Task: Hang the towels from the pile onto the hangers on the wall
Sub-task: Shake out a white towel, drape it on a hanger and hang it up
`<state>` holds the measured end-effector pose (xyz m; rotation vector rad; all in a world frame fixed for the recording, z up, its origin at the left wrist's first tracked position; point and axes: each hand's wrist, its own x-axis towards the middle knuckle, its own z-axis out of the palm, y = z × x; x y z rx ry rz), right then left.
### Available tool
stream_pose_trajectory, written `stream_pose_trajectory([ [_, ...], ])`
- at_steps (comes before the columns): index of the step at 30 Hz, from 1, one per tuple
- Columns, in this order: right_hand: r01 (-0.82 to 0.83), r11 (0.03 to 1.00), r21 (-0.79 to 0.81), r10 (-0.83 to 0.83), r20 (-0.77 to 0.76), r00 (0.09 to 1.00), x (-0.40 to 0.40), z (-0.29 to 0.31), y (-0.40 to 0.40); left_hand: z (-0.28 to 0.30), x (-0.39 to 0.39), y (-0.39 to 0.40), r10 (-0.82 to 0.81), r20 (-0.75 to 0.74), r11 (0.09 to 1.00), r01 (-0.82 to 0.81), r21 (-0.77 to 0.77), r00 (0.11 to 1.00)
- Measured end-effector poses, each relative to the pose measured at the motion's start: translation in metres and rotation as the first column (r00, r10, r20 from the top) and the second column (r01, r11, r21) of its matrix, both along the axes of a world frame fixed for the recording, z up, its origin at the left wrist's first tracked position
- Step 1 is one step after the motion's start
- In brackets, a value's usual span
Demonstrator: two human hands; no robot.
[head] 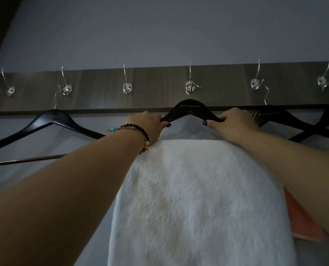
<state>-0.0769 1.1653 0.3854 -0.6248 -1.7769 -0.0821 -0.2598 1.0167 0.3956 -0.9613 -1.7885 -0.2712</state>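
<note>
The towel [196, 204] is white and fluffy, plain all over. Behind its right edge shows a strip of orange cloth [302, 219]. The hangers are black — the middle hanger [190, 110] bears small pale lettering, too blurred to read. The rail [159, 89] is dark grey-brown with a wood grain, its hooks [128, 87] shiny silver. The wall [159, 31] is a flat grey-blue. The bracelets [140, 134] — dark beads, one turquoise, some yellow and red. Black nail polish on both thumbs.

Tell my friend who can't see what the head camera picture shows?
Two hands, left hand and right hand, grip a black hanger carrying a white towel, under a wall hook. Other hangers hang on either side.
</note>
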Motion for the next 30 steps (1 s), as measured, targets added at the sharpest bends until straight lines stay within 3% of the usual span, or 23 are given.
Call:
stream_pose_trajectory([
  [6,-0.004,0.997,0.075,0.004,0.005,1.000,0.001,-0.024,0.009,-0.036,0.003,0.002,0.009,0.020,0.997,-0.010,0.082,1.000],
  [11,0.015,0.985,0.170,-0.015,-0.001,1.000,0.009,-0.043,0.006,-0.053,0.005,-0.005,-0.099,0.165,0.986,0.074,0.150,0.981],
  [18,0.110,0.927,0.357,-0.184,0.179,0.967,0.024,-0.090,-0.009,-0.101,0.010,-0.042,-0.147,0.231,0.988,0.130,0.089,0.962],
  [23,0.125,0.941,0.314,-0.227,0.314,0.922,0.056,-0.111,-0.047,-0.119,0.027,-0.083,-0.147,0.250,0.989,0.145,0.027,0.957],
  [30,0.056,0.985,0.162,-0.111,0.355,0.928,0.106,-0.137,-0.138,-0.146,0.065,-0.160,-0.232,0.270,0.972,0.234,0.026,0.934],
])
